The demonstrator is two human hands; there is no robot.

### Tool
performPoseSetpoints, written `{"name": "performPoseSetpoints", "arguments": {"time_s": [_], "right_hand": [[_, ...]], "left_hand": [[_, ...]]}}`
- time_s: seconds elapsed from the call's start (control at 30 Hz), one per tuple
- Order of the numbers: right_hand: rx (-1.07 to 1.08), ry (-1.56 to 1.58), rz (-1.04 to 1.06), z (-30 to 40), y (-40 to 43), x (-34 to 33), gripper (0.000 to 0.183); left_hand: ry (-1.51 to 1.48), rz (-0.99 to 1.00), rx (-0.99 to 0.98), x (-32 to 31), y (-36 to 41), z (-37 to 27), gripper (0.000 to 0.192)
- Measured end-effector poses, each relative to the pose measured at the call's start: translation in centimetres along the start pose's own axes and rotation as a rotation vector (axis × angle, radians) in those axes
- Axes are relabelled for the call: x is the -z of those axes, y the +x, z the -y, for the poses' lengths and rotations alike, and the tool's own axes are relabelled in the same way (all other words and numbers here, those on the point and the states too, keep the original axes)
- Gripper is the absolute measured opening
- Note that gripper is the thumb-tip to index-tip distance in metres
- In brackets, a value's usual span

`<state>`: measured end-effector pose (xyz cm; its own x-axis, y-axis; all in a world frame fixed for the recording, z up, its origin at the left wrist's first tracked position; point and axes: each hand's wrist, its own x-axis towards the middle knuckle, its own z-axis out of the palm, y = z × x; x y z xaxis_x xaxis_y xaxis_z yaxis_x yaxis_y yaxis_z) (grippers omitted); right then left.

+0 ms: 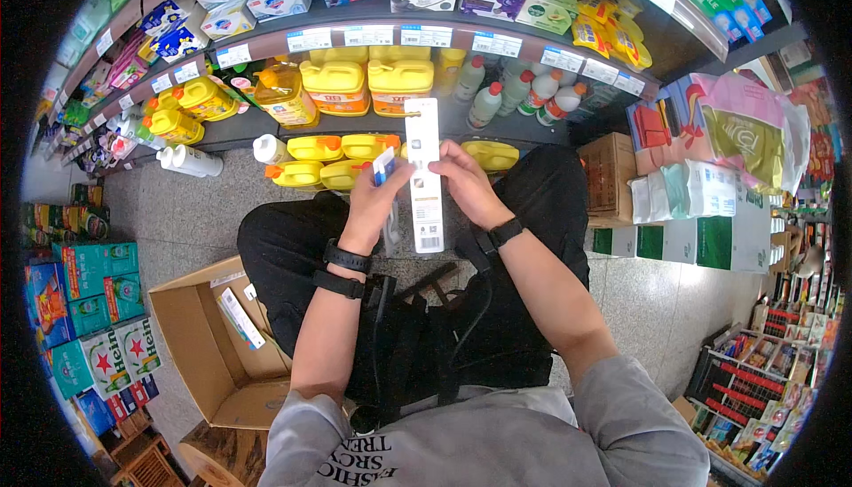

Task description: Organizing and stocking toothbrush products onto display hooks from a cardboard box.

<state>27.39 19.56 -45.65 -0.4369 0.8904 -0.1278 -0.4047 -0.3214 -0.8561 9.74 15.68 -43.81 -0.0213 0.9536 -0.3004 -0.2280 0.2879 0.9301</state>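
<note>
Between my two hands stands a long, narrow white package (426,217), its printed back with a barcode turned towards me. My right hand (471,187) grips its right edge with the thumb in front. At the opposite edge, the thumb of my left hand (374,204) touches it. That same left hand also holds a slim blue-and-white pack (383,162) with a transparent lower part; its contents are partly hidden by the fingers. Behind the hands, yellow jugs (355,147) with orange caps stand low by the shelf.
An open cardboard box (193,327) sits on the floor at left, with a slim white pack (241,317) inside. Shelves (459,31) of soap and detergent curve ahead. At right are a brown carton (607,177) and stacked packs (685,187). Beer cartons (100,300) line the far left.
</note>
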Motion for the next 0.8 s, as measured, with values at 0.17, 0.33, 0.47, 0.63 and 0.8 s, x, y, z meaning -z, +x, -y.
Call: {"name": "performPoseSetpoints", "arguments": {"time_s": [0.17, 0.33, 0.47, 0.63, 0.8], "right_hand": [[-0.088, -0.073, 0.061, -0.6, 0.0, 0.4, 0.011], [-0.084, -0.169, 0.088, -0.9, 0.0, 0.4, 0.012], [-0.083, -0.057, 0.048, -0.6, 0.1, -0.1, 0.011], [-0.052, 0.031, -0.004, 0.2, 0.0, -0.7, 0.007], [0.036, -0.036, -0.103, -0.4, 0.4, 0.9, 0.004]], "left_hand": [[-0.043, -0.107, -0.011, -0.4, -0.1, -1.1, 0.023], [-0.063, -0.125, -0.018, 0.1, 0.2, -0.4, 0.020], [-0.077, -0.125, -0.010, -0.2, 0.0, -0.9, 0.017], [0.017, -0.054, 0.027, 0.1, 0.0, -0.4, 0.019], [0.098, 0.037, 0.077, -0.6, -0.3, -1.3, 0.025]]}}
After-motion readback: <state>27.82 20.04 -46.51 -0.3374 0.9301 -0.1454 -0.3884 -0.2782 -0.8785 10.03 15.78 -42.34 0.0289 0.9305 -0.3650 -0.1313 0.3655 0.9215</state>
